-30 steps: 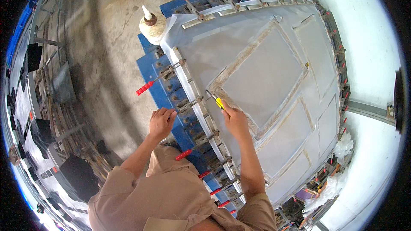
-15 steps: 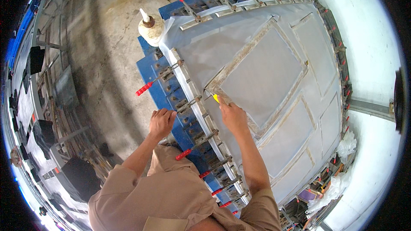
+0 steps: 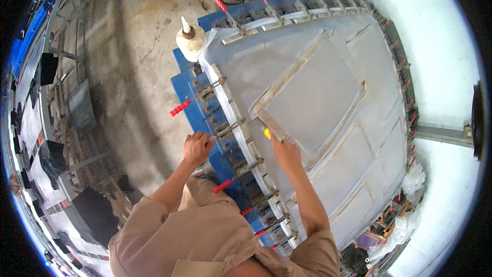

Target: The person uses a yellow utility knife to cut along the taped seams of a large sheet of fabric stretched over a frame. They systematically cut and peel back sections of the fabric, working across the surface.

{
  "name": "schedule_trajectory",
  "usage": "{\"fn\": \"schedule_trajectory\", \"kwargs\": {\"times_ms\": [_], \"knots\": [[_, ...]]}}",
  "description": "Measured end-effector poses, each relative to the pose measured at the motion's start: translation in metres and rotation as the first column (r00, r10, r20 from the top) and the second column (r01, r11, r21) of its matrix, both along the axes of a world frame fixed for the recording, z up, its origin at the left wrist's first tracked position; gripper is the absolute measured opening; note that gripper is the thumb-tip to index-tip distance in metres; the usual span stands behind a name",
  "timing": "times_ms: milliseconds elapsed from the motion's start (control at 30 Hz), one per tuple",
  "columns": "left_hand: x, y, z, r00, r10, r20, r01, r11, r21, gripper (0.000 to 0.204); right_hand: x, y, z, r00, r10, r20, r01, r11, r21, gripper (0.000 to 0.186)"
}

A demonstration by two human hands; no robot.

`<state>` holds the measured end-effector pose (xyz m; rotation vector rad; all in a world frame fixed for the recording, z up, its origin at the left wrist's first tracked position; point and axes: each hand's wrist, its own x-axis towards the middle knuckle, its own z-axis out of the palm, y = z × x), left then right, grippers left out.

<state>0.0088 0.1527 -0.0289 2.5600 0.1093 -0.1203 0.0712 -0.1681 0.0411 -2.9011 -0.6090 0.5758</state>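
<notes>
My right hand (image 3: 286, 151) is closed around a yellow-handled bladed tool (image 3: 267, 133). Its thin blade points up and left onto the grey sheet covering (image 3: 312, 87), by the lower left corner of a large rectangle outlined in brownish strips (image 3: 292, 74). Whether it is a knife or a scraper cannot be made out. My left hand (image 3: 197, 149) hovers or rests beside the blue frame (image 3: 205, 110), close to a toggle clamp. Its fingers are curled, and what they hold, if anything, is hidden.
Red-handled toggle clamps (image 3: 180, 108) line the panel's left and far edges. A whitish bottle with a nozzle (image 3: 190, 41) stands at the far left corner. Metal racking (image 3: 77, 107) runs along the left. Crumpled clear plastic (image 3: 397, 233) lies at the lower right.
My right hand and the tool have moved slightly right and nearer to me, drawing away from the outlined corner. The view has shifted a little; my left hand keeps its curled pose.
</notes>
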Motion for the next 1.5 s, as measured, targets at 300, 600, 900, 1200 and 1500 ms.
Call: {"fn": "schedule_trajectory", "kwargs": {"times_ms": [300,600,900,1200,1500], "knots": [[0.032,-0.024,0.026,0.962,-0.038,0.272,0.074,0.989,-0.125,0.015,-0.074,-0.023,0.075,0.857,-0.514,0.039,0.463,0.8,0.381,0.049],[0.174,-0.087,-0.121,0.937,-0.35,-0.006,0.299,0.79,0.535,0.022,-0.221,-0.037,0.072,0.288,-0.91,-0.298,0.77,0.035,0.637,0.047],[0.159,-0.121,-0.074,0.62,-0.691,-0.372,0.679,0.235,0.696,0.021,-0.481,-0.008,0.05,-0.452,-0.804,-0.385,0.542,-0.591,0.598,0.048],[-0.045,-0.222,0.054,0.301,-0.95,0.082,0.873,0.309,0.377,0.018,-0.587,0.089,0.034,-0.533,-0.505,-0.679,-0.079,-0.769,0.634,0.043],[-0.414,-0.259,0.09,-0.243,-0.927,-0.287,0.532,0.12,-0.838,0.044,-0.627,0.1,0.034,-0.345,-0.922,-0.176,0.536,-0.347,0.769,0.061]]}}
